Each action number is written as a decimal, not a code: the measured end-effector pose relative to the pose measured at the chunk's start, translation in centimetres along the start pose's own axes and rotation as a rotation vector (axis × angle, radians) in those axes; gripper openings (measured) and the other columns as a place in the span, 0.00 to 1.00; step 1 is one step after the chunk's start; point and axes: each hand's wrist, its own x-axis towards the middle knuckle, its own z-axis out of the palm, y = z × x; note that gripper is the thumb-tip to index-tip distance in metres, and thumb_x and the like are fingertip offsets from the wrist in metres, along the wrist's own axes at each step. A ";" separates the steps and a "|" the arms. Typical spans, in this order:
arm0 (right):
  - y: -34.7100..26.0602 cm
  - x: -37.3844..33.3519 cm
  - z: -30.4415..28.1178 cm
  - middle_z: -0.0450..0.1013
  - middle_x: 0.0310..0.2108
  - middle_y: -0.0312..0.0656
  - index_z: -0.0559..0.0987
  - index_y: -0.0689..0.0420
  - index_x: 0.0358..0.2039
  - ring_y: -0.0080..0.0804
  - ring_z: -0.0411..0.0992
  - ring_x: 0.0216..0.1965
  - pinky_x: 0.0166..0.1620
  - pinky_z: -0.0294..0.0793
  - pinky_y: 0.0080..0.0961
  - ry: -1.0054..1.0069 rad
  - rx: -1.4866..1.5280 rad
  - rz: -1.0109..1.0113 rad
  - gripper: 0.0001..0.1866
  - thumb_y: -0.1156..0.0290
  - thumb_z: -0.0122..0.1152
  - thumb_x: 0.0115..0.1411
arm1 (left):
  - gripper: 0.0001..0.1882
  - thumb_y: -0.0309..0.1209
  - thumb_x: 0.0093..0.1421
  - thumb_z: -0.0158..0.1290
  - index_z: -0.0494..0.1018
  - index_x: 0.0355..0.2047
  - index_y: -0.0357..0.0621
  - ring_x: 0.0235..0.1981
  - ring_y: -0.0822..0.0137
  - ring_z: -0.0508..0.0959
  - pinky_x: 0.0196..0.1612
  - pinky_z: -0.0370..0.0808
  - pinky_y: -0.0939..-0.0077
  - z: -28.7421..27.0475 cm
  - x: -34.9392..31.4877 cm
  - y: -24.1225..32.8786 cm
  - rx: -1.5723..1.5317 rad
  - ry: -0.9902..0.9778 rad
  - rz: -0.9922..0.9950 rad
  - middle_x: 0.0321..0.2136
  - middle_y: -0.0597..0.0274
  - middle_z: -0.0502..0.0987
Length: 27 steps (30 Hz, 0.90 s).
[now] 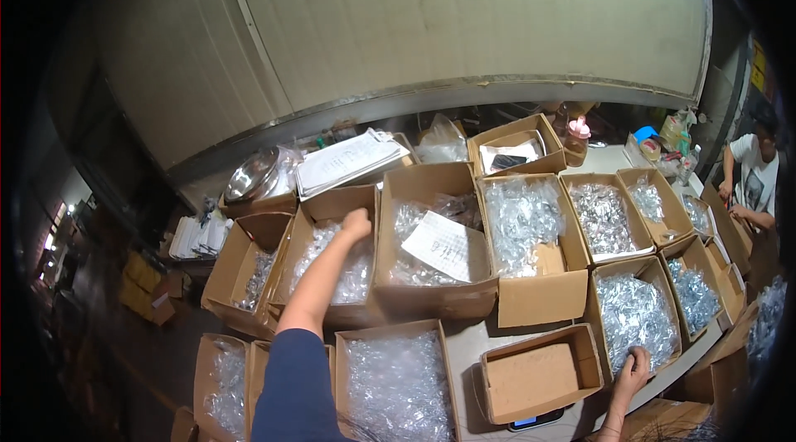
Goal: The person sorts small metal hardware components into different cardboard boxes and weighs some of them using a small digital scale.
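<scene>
My left arm, in a dark blue sleeve, stretches over a cardboard box (365, 200) of clear plastic packets (311, 253). At its far right side my left hand (356, 225) is closed; what it holds, if anything, is hidden. My right hand (635, 365) lies at the near edge of another cardboard box (595, 309) filled with clear packets (634, 318), its fingers loosely bent and a little apart. Between my arms a small cardboard box (539, 371) with a bare bottom sits on a scale (535, 420) with a blue display.
More open boxes of packets surround these, one holding a written sheet (444, 247). Papers (352, 162), a metal bowl (251, 175) and a pink-capped bottle (578, 137) stand at the back. A person (754, 177) works at the far right.
</scene>
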 end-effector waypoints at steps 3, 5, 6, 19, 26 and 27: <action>-0.1 0.0 -0.6 0.71 0.35 0.47 0.74 0.65 0.32 0.42 0.71 0.37 0.43 0.70 0.30 0.038 -0.005 0.020 0.08 0.81 0.47 0.53 | 0.09 0.27 0.47 0.49 0.78 0.26 0.40 0.19 0.62 0.78 0.25 0.75 0.65 -3.4 -0.9 1.4 -0.615 0.157 -0.145 0.20 0.54 0.78; 0.0 -0.1 -0.9 0.71 0.34 0.47 0.74 0.66 0.32 0.42 0.71 0.37 0.43 0.70 0.30 0.060 -0.039 0.065 0.08 0.81 0.47 0.52 | 0.10 0.25 0.51 0.45 0.76 0.27 0.36 0.16 0.64 0.74 0.21 0.72 0.69 -6.7 -1.8 3.9 -1.138 0.167 -0.137 0.21 0.55 0.77; -0.7 -0.1 0.3 0.71 0.34 0.47 0.74 0.66 0.32 0.42 0.71 0.37 0.43 0.70 0.30 0.030 0.008 0.067 0.08 0.81 0.47 0.52 | 0.10 0.26 0.54 0.44 0.75 0.27 0.34 0.16 0.64 0.74 0.21 0.72 0.73 -8.7 -1.8 1.1 -1.305 0.357 0.061 0.22 0.54 0.76; -0.3 0.4 1.0 0.72 0.31 0.46 0.75 0.63 0.28 0.42 0.72 0.35 0.41 0.71 0.31 0.068 0.009 0.008 0.06 0.79 0.51 0.50 | 0.15 0.33 0.57 0.47 0.78 0.39 0.39 0.45 0.50 0.78 0.47 0.74 0.57 3.0 4.7 23.3 0.034 -0.045 0.242 0.42 0.47 0.78; -1.0 0.1 0.8 0.73 0.31 0.46 0.75 0.64 0.29 0.43 0.72 0.34 0.40 0.71 0.30 0.076 0.010 0.022 0.06 0.80 0.50 0.50 | 0.11 0.35 0.59 0.51 0.78 0.36 0.43 0.28 0.62 0.79 0.31 0.80 0.61 -3.6 3.9 20.1 -0.635 -0.283 0.186 0.28 0.59 0.78; -0.4 0.1 -0.3 0.73 0.31 0.46 0.75 0.64 0.29 0.43 0.72 0.34 0.40 0.71 0.30 0.088 -0.023 0.046 0.07 0.80 0.50 0.50 | 0.09 0.34 0.61 0.49 0.75 0.32 0.43 0.23 0.67 0.76 0.27 0.77 0.64 -4.3 1.7 23.5 -0.895 -0.374 0.137 0.23 0.64 0.75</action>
